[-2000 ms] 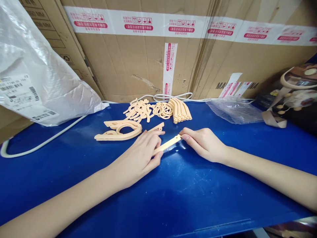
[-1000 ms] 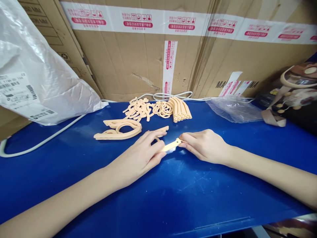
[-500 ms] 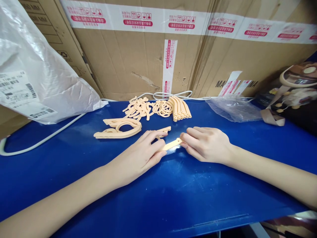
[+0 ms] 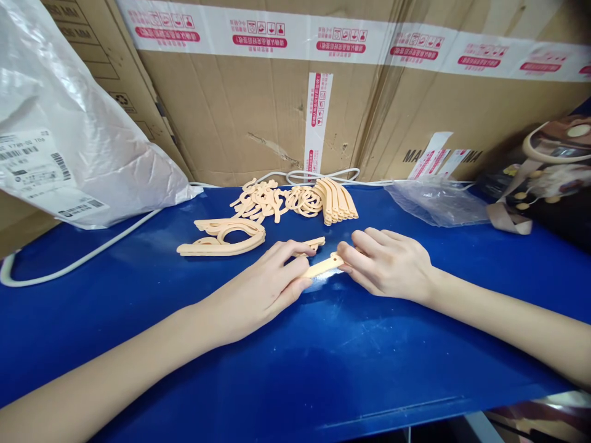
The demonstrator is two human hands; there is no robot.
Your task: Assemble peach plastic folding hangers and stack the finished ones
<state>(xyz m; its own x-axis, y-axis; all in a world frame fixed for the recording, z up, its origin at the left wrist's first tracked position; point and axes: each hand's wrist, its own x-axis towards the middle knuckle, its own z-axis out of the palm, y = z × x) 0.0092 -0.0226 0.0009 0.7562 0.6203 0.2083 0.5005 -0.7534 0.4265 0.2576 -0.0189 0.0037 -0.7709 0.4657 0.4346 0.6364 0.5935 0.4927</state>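
Observation:
Between my hands is a beige plastic hanger arm (image 4: 322, 267) with a small hole near its right end. My left hand (image 4: 263, 286) is closed round its left end, the thumb along the near side. The bent fingers of my right hand (image 4: 390, 264) pinch its right end; the fingertips are partly hidden. Behind my left fingers a second beige arm (image 4: 317, 243) juts out, its other end covered by the hand. Assembled folding hangers (image 4: 231, 246) lie stacked to the left.
Farther back on the blue table (image 4: 295, 369) are loose hooks (image 4: 258, 200), rings (image 4: 305, 202) and a row of curved arms (image 4: 339, 202). A clear plastic bag (image 4: 434, 203), a white parcel bag (image 4: 83, 135), a cable (image 4: 83, 267) and cardboard boxes (image 4: 258, 111) stand around.
My right hand has turned slightly, its knuckles rising a little. The second arm behind my left fingers has shifted slightly right. Both hands keep hold of the front arm.

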